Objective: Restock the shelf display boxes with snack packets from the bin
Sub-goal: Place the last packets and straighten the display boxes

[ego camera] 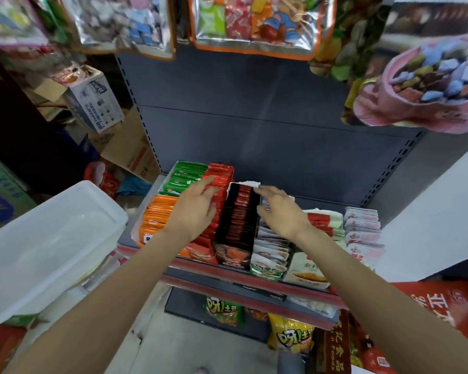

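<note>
On the shop shelf (254, 283), both open hands, left hand (197, 209) and right hand (278, 209), straighten black packets (237, 214); next, reach left to the bin (52, 238).

translucent plastic bin (49, 238) left of the shelf (254, 282), rows of black-and-red snack packets (237, 220) in the middle display box, left hand (197, 211) and right hand (281, 209) either side

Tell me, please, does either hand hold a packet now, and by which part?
No packet is held. The left hand rests with straight fingers on the red packets; the right hand hovers open beside the black packets.
</note>
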